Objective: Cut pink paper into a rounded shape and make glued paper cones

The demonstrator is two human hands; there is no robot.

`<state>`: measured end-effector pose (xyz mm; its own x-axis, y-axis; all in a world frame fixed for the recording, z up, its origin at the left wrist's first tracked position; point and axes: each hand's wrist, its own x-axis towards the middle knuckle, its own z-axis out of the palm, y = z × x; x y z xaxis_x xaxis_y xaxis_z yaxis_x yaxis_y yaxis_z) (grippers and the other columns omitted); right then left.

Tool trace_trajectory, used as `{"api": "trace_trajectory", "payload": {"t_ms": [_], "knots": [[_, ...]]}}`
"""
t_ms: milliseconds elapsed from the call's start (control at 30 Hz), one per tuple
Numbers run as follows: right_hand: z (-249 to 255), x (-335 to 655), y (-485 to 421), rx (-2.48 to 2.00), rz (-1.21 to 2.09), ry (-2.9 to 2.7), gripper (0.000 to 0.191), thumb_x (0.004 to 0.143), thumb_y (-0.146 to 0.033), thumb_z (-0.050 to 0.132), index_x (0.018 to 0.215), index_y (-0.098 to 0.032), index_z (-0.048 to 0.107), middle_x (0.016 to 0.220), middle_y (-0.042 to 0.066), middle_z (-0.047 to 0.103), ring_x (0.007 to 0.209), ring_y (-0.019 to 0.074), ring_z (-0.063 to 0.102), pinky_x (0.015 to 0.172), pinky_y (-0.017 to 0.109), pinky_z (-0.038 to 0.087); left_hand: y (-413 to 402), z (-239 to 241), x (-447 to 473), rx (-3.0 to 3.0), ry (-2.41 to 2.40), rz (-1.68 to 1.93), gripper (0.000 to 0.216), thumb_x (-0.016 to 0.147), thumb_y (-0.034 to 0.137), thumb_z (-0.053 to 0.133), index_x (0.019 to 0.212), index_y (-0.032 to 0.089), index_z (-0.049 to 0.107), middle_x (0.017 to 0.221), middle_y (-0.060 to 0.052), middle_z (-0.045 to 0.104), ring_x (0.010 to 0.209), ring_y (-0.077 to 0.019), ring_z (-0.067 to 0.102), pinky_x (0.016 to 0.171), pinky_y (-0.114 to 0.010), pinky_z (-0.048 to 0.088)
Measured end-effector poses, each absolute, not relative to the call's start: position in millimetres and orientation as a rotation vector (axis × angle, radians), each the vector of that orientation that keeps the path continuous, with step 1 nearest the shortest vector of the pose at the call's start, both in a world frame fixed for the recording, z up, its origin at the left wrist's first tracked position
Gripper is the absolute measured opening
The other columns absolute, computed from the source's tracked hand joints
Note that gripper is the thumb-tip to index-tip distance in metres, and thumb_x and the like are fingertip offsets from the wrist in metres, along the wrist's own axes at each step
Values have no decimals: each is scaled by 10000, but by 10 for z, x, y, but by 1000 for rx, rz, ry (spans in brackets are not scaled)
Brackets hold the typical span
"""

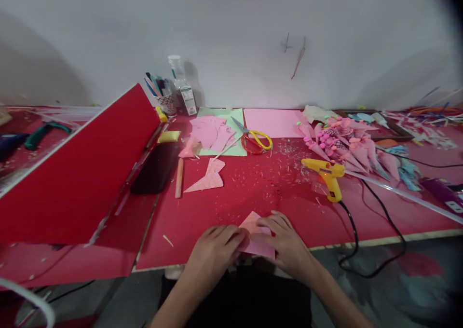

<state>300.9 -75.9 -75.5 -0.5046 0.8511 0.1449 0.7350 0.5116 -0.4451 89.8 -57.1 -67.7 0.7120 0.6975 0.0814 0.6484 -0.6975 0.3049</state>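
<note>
Between my two hands, at the front edge of the red table, is a piece of pink paper (265,249) with a paler checked side, partly folded over. My left hand (217,246) grips its left side, fingers curled against the thumb. On the right side, my right hand (282,236) presses and holds the paper with its fingers bent over it. Ahead to the left lies a folded pink checked paper piece (210,177). Farther back, pink paper cutouts (210,130) rest on a green sheet (237,148), with yellow-and-red-handled scissors (258,140) partly over its right edge.
A yellow glue gun (327,173) with a black cord lies right, near a pile of pink paper cones (347,140). A red board (87,173) leans up on the left beside a black phone (154,171). A bottle (185,89) and pen cup (166,103) stand by the wall.
</note>
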Motion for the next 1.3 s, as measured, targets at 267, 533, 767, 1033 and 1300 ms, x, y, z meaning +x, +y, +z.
{"api": "trace_trajectory", "payload": {"t_ms": [267, 533, 767, 1033, 1300], "knots": [[-677, 2957, -718, -1404, 573, -2300, 139, 804, -369, 538, 811, -295, 656, 998, 4, 585, 948, 165, 513, 1012, 497, 156, -647, -728, 778, 2734, 1105, 324, 175, 842, 175, 474, 989, 216, 560, 860, -13, 632, 760, -164, 571, 669, -289, 440], [-725, 2916, -628, -1422, 499, -2173, 128, 829, -255, 512, 789, -241, 633, 971, 22, 589, 934, 164, 518, 960, 421, 287, -565, -692, 827, 2773, 1228, 401, 196, 839, 146, 455, 986, 204, 572, 860, -28, 641, 787, -188, 550, 674, -316, 407], [-739, 2868, -549, -1419, 584, -2127, 119, 799, -302, 559, 751, -211, 621, 895, 21, 590, 838, 157, 521, 770, 307, 389, -502, -790, 795, 2590, 1341, 598, 181, 858, 272, 459, 788, 217, 616, 733, 6, 622, 665, -142, 533, 613, -280, 358], [-767, 2790, -485, -1532, 502, -2090, 176, 778, -309, 573, 654, -186, 557, 820, 24, 586, 777, 162, 533, 715, 302, 380, -496, -772, 790, 2392, 1518, 584, 250, 839, 353, 474, 662, 208, 574, 680, 4, 587, 695, -153, 522, 645, -296, 337], [-778, 2757, -477, -1598, 445, -2102, 169, 779, -306, 580, 662, -189, 543, 794, 16, 576, 772, 165, 535, 720, 302, 366, -493, -739, 764, 2283, 1637, 428, 176, 815, 324, 496, 688, 212, 543, 838, 0, 569, 808, -189, 517, 700, -335, 337]]}}
